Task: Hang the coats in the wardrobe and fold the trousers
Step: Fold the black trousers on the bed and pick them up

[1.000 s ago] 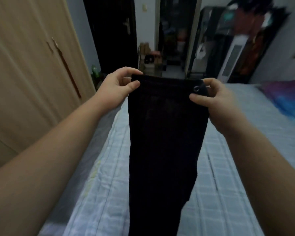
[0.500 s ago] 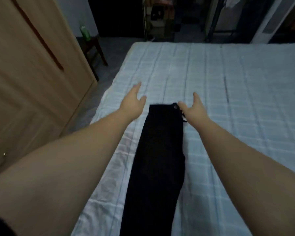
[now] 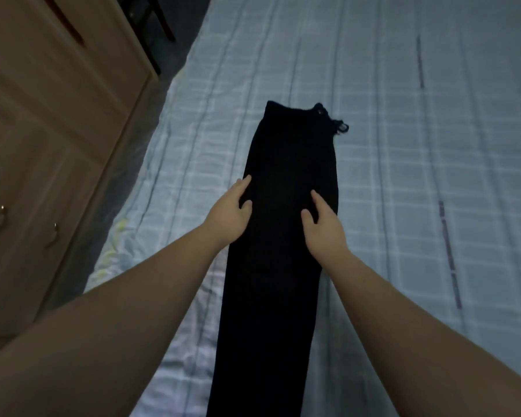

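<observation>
Black trousers (image 3: 286, 236) lie flat lengthwise on the bed (image 3: 403, 176), waistband far; lower legs cut off by frame edge; left hand (image 3: 229, 215) and right hand (image 3: 324, 224) rest on them, fingers relaxed, gripping nothing; wardrobe (image 3: 51, 130) stands left, beside the bed.

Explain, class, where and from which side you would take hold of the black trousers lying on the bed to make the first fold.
Probably the waistband end, at its two far corners. The black trousers lie flat and lengthwise on the bed, legs stacked into one narrow strip. Reach forward past the left hand and right hand, which rest flat mid-length, pinch both corners from the outer edges, and draw them back toward the hems.
</observation>
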Available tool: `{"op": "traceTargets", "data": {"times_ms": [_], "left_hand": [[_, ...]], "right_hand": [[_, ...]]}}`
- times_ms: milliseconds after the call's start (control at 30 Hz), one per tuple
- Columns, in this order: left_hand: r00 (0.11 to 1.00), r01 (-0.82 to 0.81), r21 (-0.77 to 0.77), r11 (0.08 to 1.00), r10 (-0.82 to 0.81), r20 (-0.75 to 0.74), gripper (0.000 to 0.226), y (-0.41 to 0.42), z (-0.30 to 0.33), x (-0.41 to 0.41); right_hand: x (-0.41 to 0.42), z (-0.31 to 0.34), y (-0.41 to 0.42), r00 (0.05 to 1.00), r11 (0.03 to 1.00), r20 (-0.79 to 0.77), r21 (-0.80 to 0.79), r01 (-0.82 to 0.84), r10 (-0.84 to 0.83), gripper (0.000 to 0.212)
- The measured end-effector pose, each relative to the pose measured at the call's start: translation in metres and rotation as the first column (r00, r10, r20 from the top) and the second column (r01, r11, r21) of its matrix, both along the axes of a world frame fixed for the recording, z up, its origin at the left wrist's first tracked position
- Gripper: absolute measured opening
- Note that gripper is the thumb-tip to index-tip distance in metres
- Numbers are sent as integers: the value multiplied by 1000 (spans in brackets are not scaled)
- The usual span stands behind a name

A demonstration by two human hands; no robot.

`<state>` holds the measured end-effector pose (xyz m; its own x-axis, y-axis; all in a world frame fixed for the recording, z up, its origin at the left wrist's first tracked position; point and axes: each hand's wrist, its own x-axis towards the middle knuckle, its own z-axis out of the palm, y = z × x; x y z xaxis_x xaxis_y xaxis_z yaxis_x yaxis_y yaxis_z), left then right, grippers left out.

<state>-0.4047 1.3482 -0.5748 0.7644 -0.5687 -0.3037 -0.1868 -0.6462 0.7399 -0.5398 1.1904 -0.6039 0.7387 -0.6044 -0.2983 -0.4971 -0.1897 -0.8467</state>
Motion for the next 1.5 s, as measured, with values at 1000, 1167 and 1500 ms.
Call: {"op": "traceTargets", "data": {"times_ms": [1000,1167,1500], "left_hand": [[934,-20,272,962,116,-338,31,299,-35,-342],[887,-229,10,973,213,-410,22,312,-11,-354],[957,-172,211,962,214,-197,28,347,-29,-359]], "right_hand": [[-340,-6,328,892,845,-365,355,399,-268,29],[-353,10,335,852,640,-247,573,512,-461,21],[-357,18,332,692,288,-349,723,627,-631,8]]}}
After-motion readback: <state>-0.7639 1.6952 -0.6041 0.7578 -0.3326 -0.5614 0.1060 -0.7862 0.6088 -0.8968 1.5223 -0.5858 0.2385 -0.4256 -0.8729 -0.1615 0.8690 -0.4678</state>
